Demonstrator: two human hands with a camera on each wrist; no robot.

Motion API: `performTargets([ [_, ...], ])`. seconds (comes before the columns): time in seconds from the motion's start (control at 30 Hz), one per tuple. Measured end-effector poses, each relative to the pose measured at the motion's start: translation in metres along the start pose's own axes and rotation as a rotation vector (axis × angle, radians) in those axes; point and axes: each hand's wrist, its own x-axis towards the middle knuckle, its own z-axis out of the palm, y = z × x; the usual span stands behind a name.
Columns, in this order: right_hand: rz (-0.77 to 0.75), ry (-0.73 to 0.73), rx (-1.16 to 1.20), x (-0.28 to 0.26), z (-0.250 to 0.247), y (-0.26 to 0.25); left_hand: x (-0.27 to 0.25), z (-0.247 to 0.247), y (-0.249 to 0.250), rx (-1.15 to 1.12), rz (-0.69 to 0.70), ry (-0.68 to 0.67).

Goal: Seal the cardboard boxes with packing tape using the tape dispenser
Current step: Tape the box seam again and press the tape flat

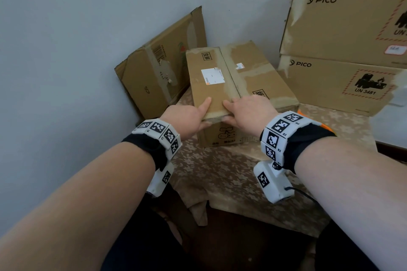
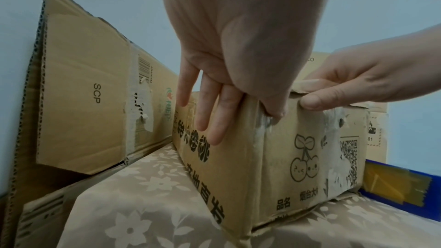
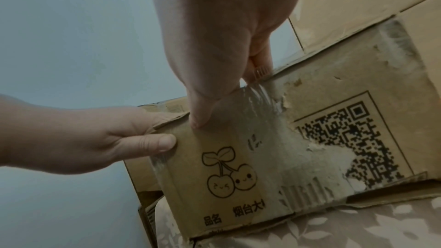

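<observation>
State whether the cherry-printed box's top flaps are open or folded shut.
Folded shut: both flaps lie flat on the cherry box, with both hands at its near edge.

Head view looks forward and down over both forearms at the cardboard box (image 1: 237,79) on the table (image 1: 231,174). Both wrist views sit low and close, facing the box's near end; each shows the cherry print (image 2: 304,159) and the other hand.
</observation>
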Motion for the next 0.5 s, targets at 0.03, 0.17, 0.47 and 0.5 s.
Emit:
performTargets([
  [0.03,-0.002,0.005,0.003,0.000,0.000,0.000,-0.001,-0.001,0.000,0.020,0.001,0.003],
  [0.17,-0.002,0.007,0.007,-0.001,0.000,0.000,-0.003,-0.004,0.001,0.065,-0.011,-0.015],
  [0.47,-0.019,-0.060,0.077,-0.004,-0.012,0.002,-0.014,-0.012,-0.012,0.007,-0.074,-0.109],
  [0.5,-0.016,-0.061,0.148,-0.006,-0.016,0.004,-0.015,-0.014,-0.015,0.002,-0.084,-0.132],
])
